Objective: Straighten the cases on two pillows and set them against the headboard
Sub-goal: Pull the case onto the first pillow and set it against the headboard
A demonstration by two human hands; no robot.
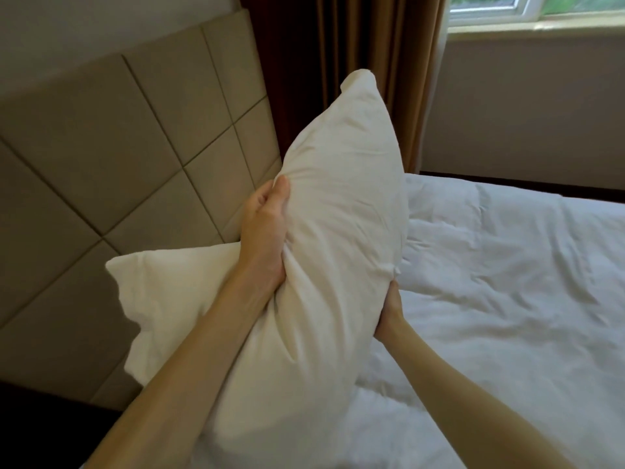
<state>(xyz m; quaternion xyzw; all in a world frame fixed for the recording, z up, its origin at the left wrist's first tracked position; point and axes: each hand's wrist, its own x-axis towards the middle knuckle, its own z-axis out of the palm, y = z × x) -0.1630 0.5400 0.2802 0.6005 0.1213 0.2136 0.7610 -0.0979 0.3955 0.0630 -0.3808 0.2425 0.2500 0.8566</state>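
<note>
A white pillow (pixel 338 238) is held up on edge above the bed, its long axis running from the lower middle up toward the curtains. My left hand (pixel 267 228) grips its left side, thumb on top, bunching the case. My right hand (pixel 390 311) clutches its right edge from below; the fingers are hidden behind the fabric. A second white pillow (pixel 172 299) leans against the beige tiled headboard (pixel 101 164), partly hidden behind my left forearm and the held pillow.
A rumpled white duvet (pixel 507 299) covers the bed to the right. Brown curtains (pixel 355 45) hang behind the headboard's end, with a window (pixel 541 8) and grey wall at the upper right. A dark surface (pixel 40 418) lies at the lower left.
</note>
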